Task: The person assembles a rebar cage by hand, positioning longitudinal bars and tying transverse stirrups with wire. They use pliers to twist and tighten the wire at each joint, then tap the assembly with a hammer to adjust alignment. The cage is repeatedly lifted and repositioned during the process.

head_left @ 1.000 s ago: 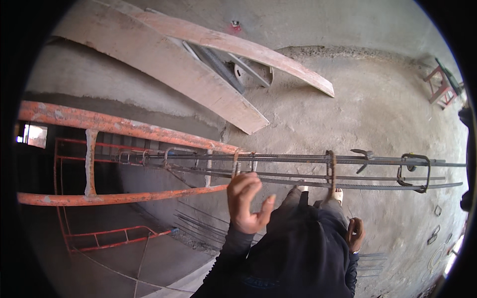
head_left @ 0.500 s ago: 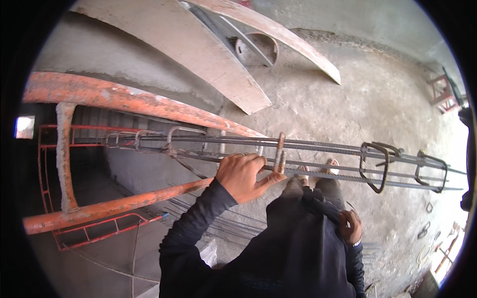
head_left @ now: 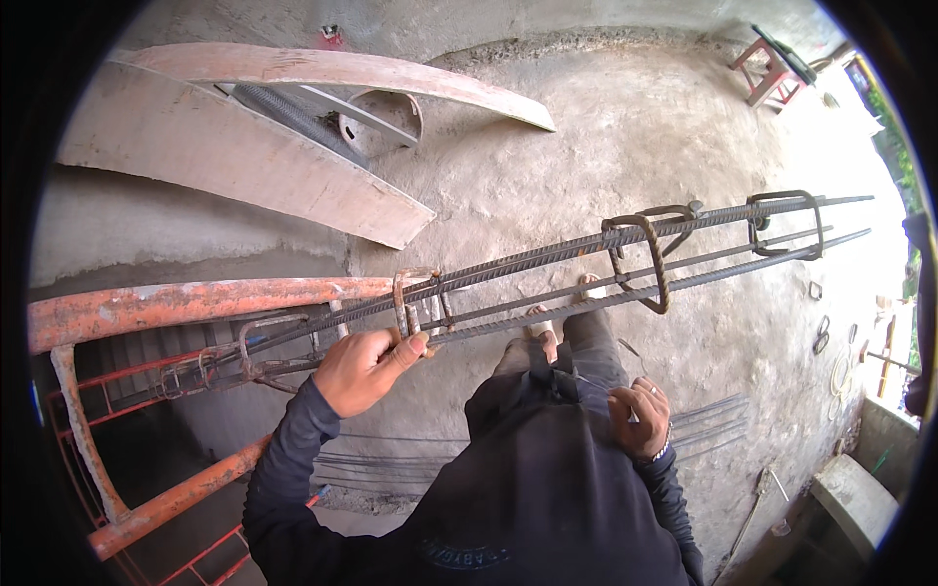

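Two long pale curved wooden boards (head_left: 293,186) lie on the grey concrete floor (head_left: 606,127); a rusty orange steel scaffold frame (head_left: 195,298) stands at left; a small red wooden stool (head_left: 772,68) stands at upper right; loose thin steel rods (head_left: 708,415) lie on the floor.

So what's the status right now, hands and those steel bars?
Left hand gripping a stirrup on the rebar cage. Right hand against the body, holding nothing visible. Cage rests on the orange scaffold frame; nothing blocking.
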{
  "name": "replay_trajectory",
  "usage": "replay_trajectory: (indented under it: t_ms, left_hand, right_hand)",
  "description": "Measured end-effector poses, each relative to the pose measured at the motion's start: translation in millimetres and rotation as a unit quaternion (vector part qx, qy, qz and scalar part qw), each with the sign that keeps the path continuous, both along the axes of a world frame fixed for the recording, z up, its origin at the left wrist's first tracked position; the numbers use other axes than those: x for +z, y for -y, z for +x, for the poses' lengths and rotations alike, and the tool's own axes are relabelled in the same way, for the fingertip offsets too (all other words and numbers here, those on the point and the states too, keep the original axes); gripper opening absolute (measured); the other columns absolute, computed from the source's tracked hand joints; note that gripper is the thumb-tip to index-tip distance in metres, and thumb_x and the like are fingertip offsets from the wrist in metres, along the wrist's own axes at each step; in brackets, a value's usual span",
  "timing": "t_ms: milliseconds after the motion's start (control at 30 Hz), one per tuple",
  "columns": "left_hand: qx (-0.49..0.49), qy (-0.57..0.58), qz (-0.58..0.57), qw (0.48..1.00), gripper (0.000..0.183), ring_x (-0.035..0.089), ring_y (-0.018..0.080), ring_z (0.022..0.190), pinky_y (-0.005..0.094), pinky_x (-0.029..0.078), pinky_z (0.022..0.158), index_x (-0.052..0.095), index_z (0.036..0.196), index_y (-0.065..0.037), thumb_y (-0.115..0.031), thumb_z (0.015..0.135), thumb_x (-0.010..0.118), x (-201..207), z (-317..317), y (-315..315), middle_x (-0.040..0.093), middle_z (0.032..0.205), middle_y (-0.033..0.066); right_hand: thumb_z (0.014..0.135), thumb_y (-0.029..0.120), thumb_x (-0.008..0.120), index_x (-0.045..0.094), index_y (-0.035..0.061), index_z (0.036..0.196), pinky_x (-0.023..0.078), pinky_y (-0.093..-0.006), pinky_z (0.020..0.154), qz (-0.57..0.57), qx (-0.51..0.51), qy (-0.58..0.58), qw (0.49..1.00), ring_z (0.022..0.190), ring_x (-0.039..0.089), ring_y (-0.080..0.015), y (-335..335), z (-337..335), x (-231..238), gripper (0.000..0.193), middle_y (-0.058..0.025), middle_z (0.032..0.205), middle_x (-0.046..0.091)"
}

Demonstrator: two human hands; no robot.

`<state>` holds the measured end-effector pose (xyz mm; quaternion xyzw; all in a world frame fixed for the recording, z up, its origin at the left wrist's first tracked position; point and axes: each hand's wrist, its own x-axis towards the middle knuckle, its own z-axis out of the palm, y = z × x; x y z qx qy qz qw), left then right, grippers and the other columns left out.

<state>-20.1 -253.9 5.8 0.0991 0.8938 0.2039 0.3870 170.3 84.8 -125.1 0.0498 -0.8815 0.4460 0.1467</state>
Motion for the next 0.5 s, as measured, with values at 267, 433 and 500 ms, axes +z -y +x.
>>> replay_trajectory:
  t_ms: [267, 433, 500]
  left_hand:
    - [0.040, 0.065, 0.060, 0.995, 0.071, 0.053, 0.0134, 0.074, 0.0317, 0.044, 0.068, 0.070, 0.106, 0.005, -0.061, 0.105, 0.042, 0, -2, 2, 0.058, 0.075, 0.0053]
    - [0.043, 0.048, -0.021, 0.998, 0.069, 0.048, 0.0113, 0.072, 0.0307, 0.041, 0.065, 0.069, 0.100, 0.005, -0.060, 0.105, 0.045, 14, 2, -6, 0.052, 0.072, 0.0010]
    - [0.048, 0.032, -0.011, 0.998, 0.069, 0.047, 0.0115, 0.064, 0.0324, 0.041, 0.061, 0.073, 0.106, 0.002, -0.062, 0.103, 0.047, 12, 1, -8, 0.048, 0.065, 0.0003]
  right_hand:
    - [0.078, -0.002, 0.078, 0.066, 0.0025, 0.094, 0.042, -0.0353, 0.056, -0.009, 0.012, -0.004, 1.000, 0.058, 0.054, -0.0216, 3, 2, -9, 0.020, -0.0053, 0.066, 0.055]
    - [0.077, -0.003, 0.078, 0.066, 0.0020, 0.093, 0.043, -0.0362, 0.057, -0.033, 0.037, -0.017, 0.999, 0.059, 0.055, -0.0232, -1, -4, -22, 0.020, -0.0069, 0.068, 0.057]
    - [0.077, -0.003, 0.076, 0.066, 0.0022, 0.092, 0.042, -0.0368, 0.056, -0.046, 0.033, -0.031, 0.998, 0.057, 0.053, -0.0243, -2, -6, -30, 0.019, -0.0074, 0.066, 0.055]
